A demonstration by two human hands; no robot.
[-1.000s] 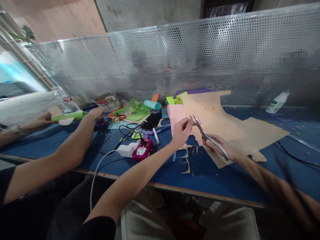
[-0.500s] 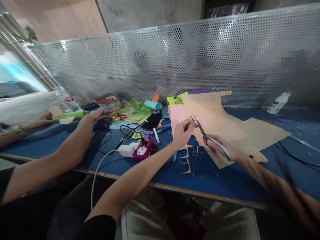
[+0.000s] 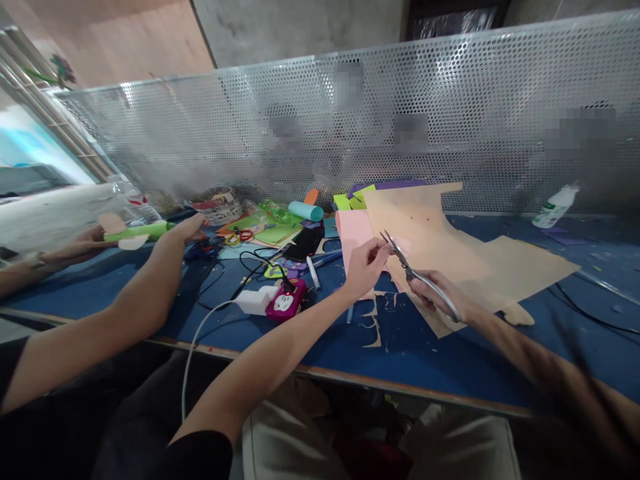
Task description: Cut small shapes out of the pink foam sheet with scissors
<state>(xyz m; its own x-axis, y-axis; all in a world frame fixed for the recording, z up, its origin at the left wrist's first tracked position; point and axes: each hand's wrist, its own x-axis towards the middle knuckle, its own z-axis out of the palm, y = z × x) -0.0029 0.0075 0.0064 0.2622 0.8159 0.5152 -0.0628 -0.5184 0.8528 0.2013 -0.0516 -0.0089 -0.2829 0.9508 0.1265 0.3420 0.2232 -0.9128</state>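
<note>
My right hand (image 3: 436, 293) is wrapped round the grey handles of a pair of scissors (image 3: 399, 253), whose narrow blades point up and to the left, slightly apart. Just left of the blades, my left hand (image 3: 367, 268) has its fingertips pinched together; whatever is between them is too small to make out. Behind both hands lie large sheets of tan paper (image 3: 425, 227), and a curled pink sheet (image 3: 353, 237) is under their left side. Thin tan offcuts (image 3: 371, 331) are scattered on the blue table (image 3: 330, 347) below my hands.
At left, a co-worker's hands (image 3: 190, 230) are by a green paper tube (image 3: 150, 231) with pale flaps. A magenta power adapter (image 3: 286, 300) with a white plug and cable sits left of my forearm. A white glue bottle (image 3: 556, 207) stands tilted at right, before the perforated metal screen (image 3: 350, 133).
The scissor tips have come slightly closer together. My two hands stay almost in place. The co-worker's nearer hand has shifted slightly.
</note>
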